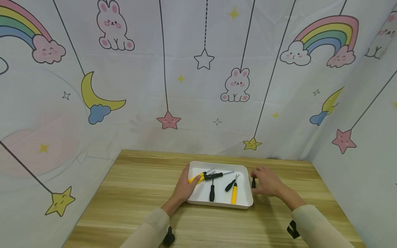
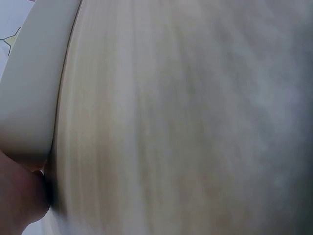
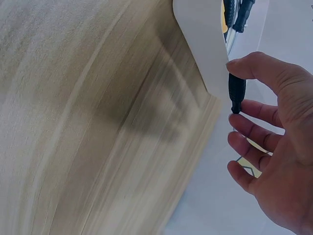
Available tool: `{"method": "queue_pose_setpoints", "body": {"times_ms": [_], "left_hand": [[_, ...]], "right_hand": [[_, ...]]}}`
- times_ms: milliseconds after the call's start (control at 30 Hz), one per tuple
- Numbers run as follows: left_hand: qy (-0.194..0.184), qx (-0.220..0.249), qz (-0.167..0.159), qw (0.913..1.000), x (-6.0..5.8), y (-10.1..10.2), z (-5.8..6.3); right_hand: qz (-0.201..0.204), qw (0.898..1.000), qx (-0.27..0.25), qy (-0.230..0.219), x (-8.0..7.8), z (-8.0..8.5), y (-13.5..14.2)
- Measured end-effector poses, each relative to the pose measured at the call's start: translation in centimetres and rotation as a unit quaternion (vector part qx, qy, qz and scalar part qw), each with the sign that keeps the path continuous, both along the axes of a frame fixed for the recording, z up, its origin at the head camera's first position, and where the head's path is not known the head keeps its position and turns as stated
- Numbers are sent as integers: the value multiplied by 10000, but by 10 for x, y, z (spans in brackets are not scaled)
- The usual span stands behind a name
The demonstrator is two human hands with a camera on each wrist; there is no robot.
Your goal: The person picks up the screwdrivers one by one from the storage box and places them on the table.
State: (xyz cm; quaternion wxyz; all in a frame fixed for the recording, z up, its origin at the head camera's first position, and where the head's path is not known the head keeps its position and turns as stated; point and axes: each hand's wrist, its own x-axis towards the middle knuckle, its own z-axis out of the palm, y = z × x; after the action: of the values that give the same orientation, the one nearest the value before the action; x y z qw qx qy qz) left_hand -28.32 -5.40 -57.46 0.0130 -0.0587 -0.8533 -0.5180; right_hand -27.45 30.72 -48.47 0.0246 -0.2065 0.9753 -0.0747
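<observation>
A white tray (image 1: 221,197) on the wooden table holds several screwdrivers with black or yellow handles. At its left side my left hand (image 1: 184,186) grips the wall, the thumb over the rim beside a yellow-handled screwdriver (image 1: 194,179). Just outside the right wall, my right hand (image 1: 268,182) pinches a small black-handled screwdriver (image 3: 237,89) between thumb and fingers. Its metal shaft is hidden. Inside the tray, a black screwdriver (image 1: 212,193) and a yellow one (image 1: 234,194) lie pointing away from me, with a short black one (image 1: 230,186) between them.
The wood-grain table (image 1: 136,193) reaches back to a printed cloth (image 1: 198,89) hung behind it, with another cloth side at the right. A black strap piece (image 1: 293,229) hangs by the right sleeve, and a black device (image 1: 169,237) by the left one.
</observation>
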Motion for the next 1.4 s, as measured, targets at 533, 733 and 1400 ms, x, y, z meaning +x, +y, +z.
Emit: {"method": "queue_pose_setpoints", "body": {"times_ms": [533,733,1400], "left_hand": [[-17,-69,28,10000,-2,0,-2],[-7,-42,27,10000,-2,1,0],[1,-32,27,10000,0,2,3]], "right_hand": [[69,9999,77,-91,4,-8,3],[31,9998,46,-196,2,-15,7],[-82,9972,-156,-730,3,-33,8]]}}
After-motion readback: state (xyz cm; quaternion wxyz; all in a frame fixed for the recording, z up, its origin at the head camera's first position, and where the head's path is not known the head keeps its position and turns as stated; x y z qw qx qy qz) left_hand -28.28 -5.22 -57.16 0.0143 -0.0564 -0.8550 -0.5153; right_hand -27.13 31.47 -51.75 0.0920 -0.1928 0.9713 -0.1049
